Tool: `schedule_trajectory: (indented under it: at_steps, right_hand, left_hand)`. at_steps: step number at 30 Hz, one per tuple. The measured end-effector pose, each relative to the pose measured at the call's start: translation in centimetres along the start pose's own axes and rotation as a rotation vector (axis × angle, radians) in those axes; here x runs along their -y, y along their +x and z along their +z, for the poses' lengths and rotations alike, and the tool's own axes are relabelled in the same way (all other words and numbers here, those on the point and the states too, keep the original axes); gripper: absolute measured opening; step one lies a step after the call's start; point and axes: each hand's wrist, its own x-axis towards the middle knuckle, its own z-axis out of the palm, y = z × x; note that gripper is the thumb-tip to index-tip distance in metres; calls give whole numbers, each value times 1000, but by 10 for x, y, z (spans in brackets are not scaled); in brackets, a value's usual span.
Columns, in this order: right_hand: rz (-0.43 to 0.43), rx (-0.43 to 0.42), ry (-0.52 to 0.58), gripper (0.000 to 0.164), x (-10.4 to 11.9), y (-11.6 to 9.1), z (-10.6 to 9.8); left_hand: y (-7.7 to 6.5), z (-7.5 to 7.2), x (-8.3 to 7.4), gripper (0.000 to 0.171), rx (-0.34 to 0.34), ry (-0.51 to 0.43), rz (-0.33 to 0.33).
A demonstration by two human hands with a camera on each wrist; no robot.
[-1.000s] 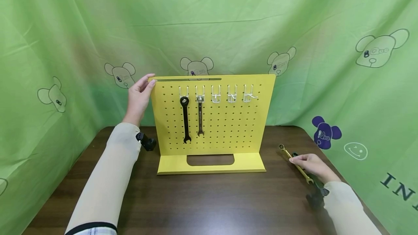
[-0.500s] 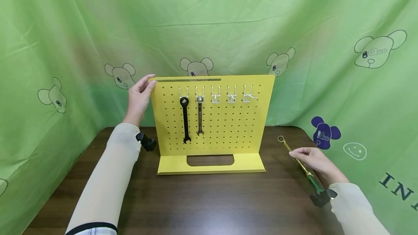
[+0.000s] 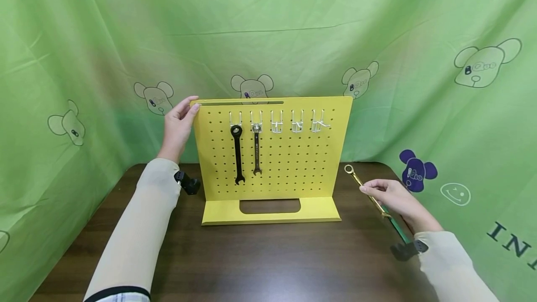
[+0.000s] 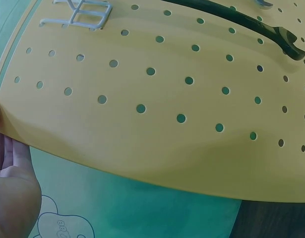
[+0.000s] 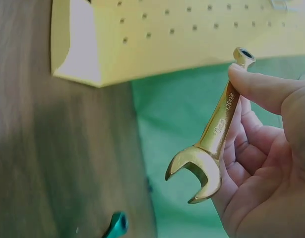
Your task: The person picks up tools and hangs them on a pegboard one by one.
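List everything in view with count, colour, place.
table: one, brown, foreground
pegboard: one, yellow, standing on table
wire hooks: five, white, pegboard's upper row
black wrench: one, black, leftmost hook
silver wrench: one, dark silver, second hook
gold wrench: one, gold, held right of pegboard
green tool: one, green, table's right side
curtain: one, green, around table
cartoon prints: several, outlined or purple, curtain
sleeves: two, cream, both sides
wrist cameras: two, black, by sleeves
left hand: one, bare, gripping pegboard corner
right hand: one, bare, pinching gold wrench
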Motion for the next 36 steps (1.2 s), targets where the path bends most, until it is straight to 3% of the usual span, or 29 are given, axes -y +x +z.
schedule_trajectory:
  at_steps: [15,22,36]
  right_hand:
    - [-132,61,107,35,53,25,41]
    - [-200,63,97,37,78,38,62]
    - [-234,44,241,42,133,56,89]
  left_hand:
    - [0,0,0,34,-5,-6,-22]
    - [0,1,0,32,-8,-16,-30]
    - [0,1,0,31,-7,-22,-28]
